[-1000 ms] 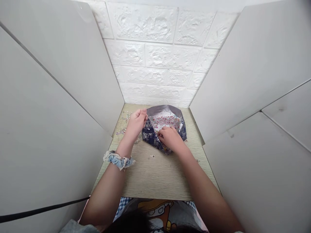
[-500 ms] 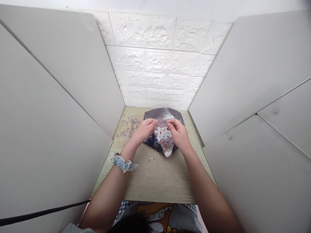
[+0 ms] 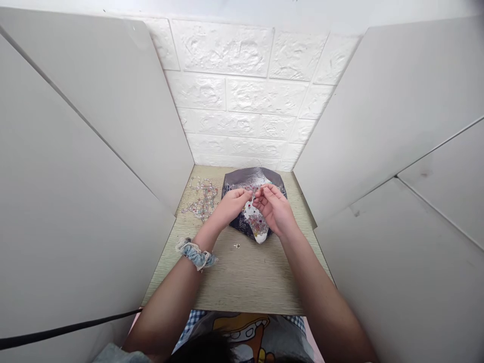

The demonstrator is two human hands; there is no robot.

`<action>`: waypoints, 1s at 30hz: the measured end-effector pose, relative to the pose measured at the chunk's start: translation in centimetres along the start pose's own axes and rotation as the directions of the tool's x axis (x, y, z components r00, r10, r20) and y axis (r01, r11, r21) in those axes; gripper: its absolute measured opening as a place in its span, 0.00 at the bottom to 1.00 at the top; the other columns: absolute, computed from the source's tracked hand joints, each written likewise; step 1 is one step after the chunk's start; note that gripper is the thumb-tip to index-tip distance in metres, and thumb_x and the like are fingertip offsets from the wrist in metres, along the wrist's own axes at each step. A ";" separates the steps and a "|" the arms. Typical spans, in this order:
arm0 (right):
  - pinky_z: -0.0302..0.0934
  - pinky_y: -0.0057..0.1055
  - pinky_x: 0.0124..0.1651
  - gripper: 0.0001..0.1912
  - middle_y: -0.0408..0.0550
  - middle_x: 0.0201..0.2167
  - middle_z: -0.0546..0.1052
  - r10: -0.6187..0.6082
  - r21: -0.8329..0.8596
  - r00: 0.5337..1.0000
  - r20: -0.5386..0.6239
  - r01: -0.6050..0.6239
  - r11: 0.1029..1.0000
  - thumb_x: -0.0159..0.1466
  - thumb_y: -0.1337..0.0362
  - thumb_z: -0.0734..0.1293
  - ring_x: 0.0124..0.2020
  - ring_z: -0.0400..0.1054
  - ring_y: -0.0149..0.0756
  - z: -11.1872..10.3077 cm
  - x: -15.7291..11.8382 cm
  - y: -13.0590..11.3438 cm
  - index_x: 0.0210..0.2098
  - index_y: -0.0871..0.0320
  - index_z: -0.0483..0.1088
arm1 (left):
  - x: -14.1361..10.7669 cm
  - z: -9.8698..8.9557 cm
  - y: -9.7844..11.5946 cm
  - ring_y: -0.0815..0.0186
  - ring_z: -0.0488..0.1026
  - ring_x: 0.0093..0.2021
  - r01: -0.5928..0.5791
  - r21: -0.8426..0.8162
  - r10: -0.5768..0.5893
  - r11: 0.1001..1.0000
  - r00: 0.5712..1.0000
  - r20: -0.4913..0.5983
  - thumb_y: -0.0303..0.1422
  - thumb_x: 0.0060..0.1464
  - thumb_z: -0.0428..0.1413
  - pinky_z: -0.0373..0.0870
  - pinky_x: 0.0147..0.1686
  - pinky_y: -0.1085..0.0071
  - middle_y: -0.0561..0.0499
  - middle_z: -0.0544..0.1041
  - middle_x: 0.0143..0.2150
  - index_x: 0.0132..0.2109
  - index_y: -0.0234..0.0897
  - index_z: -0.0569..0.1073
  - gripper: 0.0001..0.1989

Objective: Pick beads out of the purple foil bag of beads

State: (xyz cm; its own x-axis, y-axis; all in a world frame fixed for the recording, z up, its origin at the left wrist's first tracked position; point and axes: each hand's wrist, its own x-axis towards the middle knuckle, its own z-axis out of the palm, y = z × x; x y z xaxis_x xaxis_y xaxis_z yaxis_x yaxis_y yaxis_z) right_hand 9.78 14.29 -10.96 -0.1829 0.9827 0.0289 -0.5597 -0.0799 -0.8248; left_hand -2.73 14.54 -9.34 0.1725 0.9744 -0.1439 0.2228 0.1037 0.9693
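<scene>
Two hands (image 3: 231,203) (image 3: 279,209) above one open bag (image 3: 237,178)

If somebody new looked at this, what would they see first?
Probably the sparkly little beads in the open, silver-lined bag at the table's far end, with the left hand and right hand close together over it. Next might come the pale blue scrunchie around the left forearm, and the tangle of beaded strands on the table, left of the bag.

Cramped work nook, home or workshop unclear: wood-grain tabletop (image 3: 249,282) btwn lt.-grey panels (image 3: 113,91), w/ white brick-look wall (image 3: 242,93) behind.
</scene>
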 end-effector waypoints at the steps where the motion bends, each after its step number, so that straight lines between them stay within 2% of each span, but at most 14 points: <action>1: 0.61 0.23 0.32 0.07 0.39 0.24 0.67 -0.003 -0.003 1.000 -0.005 0.003 1.000 0.54 0.61 0.65 0.26 0.63 0.23 0.0 0.0 0.0 0.29 0.56 0.61 | 0.0 0.0 -0.1 0.77 0.48 0.16 -0.013 0.006 0.013 1.000 1.000 0.015 0.43 0.48 0.48 0.46 0.18 0.77 0.59 0.54 0.16 0.26 0.34 0.64 0.15; 4: 0.61 0.24 0.33 0.07 0.39 0.24 0.67 0.015 -0.044 1.000 0.022 -0.014 0.999 0.54 0.61 0.64 0.25 0.63 0.24 -0.2 0.0 -0.2 0.28 0.56 0.61 | 0.2 -0.1 -0.2 0.76 0.57 0.21 -0.086 -0.056 0.090 0.995 0.994 0.060 0.43 0.47 0.51 0.54 0.22 0.78 0.56 0.62 0.21 0.29 0.33 0.66 0.15; 6: 0.61 0.24 0.33 0.08 0.38 0.24 0.67 0.032 -0.074 0.998 0.060 -0.027 0.997 0.54 0.60 0.65 0.25 0.63 0.23 -0.2 -0.1 -0.1 0.28 0.56 0.62 | 0.2 -0.1 -0.3 0.74 0.62 0.27 -0.117 -0.167 0.132 0.979 0.988 0.085 0.44 0.49 0.48 0.59 0.28 0.77 0.53 0.66 0.27 0.31 0.32 0.67 0.16; 8: 0.61 0.23 0.34 0.08 0.39 0.25 0.68 0.042 -0.101 0.995 0.093 -0.032 0.994 0.53 0.60 0.65 0.26 0.64 0.23 -0.2 -0.1 0.0 0.28 0.57 0.63 | 0.1 0.0 -0.3 0.73 0.63 0.29 -0.099 -0.214 0.120 0.972 0.989 0.084 0.46 0.51 0.44 0.60 0.28 0.76 0.52 0.66 0.29 0.34 0.33 0.66 0.19; 10: 0.62 0.24 0.36 0.08 0.39 0.26 0.69 0.047 -0.123 0.994 0.096 -0.035 0.992 0.53 0.59 0.66 0.28 0.65 0.24 -0.1 -0.2 0.2 0.28 0.57 0.63 | 0.1 0.1 -0.5 0.73 0.61 0.25 -0.088 -0.133 0.093 0.987 0.995 0.030 0.47 0.52 0.41 0.58 0.24 0.76 0.52 0.65 0.27 0.34 0.33 0.67 0.21; 13: 0.62 0.26 0.40 0.09 0.40 0.27 0.71 0.041 -0.129 0.998 0.053 -0.034 0.991 0.51 0.59 0.67 0.32 0.67 0.25 0.1 -0.1 0.3 0.27 0.57 0.63 | 0.2 0.1 -0.7 0.73 0.59 0.24 -0.139 0.081 0.145 0.987 0.987 -0.075 0.46 0.52 0.41 0.55 0.24 0.75 0.53 0.65 0.24 0.30 0.33 0.67 0.21; 16: 0.63 0.27 0.40 0.10 0.40 0.27 0.71 0.026 -0.104 1.000 -0.008 -0.026 0.994 0.51 0.60 0.67 0.32 0.67 0.25 0.0 0.0 0.2 0.28 0.57 0.63 | 0.2 0.2 -0.6 0.71 0.60 0.26 -0.183 0.216 0.206 0.959 0.975 -0.088 0.43 0.52 0.42 0.56 0.27 0.75 0.53 0.66 0.24 0.26 0.33 0.66 0.18; 19: 0.64 0.26 0.38 0.10 0.40 0.26 0.71 0.009 -0.079 0.999 -0.047 -0.013 0.997 0.51 0.60 0.66 0.30 0.68 0.25 -0.1 0.2 0.2 0.29 0.57 0.62 | 0.2 0.2 -0.5 0.71 0.62 0.28 -0.195 0.217 0.216 0.956 0.974 -0.074 0.40 0.50 0.44 0.57 0.29 0.75 0.53 0.68 0.26 0.27 0.34 0.68 0.15; 23: 0.64 0.26 0.36 0.10 0.39 0.25 0.71 -0.021 -0.069 0.996 -0.086 0.015 0.998 0.52 0.59 0.66 0.28 0.68 0.25 -0.3 0.3 0.3 0.30 0.56 0.61 | 0.2 0.1 -0.7 0.72 0.62 0.26 -0.167 0.223 0.191 0.960 0.977 -0.091 0.43 0.47 0.49 0.56 0.26 0.75 0.53 0.69 0.26 0.30 0.33 0.70 0.16; 30: 0.64 0.27 0.35 0.12 0.39 0.28 0.71 -0.063 -0.199 0.989 -0.136 0.035 0.979 0.52 0.56 0.66 0.26 0.67 0.25 -0.6 0.3 0.3 0.31 0.56 0.63 | 0.0 -0.1 -0.5 0.72 0.62 0.25 -0.142 0.142 0.167 0.980 0.970 -0.177 0.44 0.43 0.53 0.56 0.25 0.75 0.52 0.71 0.24 0.29 0.32 0.74 0.17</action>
State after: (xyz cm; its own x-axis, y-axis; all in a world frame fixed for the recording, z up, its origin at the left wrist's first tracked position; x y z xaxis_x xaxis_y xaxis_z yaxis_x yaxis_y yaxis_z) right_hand 10.09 14.70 -11.52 -0.0351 0.9994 0.0039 -0.3939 -0.0103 -0.9191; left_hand -2.89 14.53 -9.80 0.0344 0.9978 0.0572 0.3304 -0.0654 0.9416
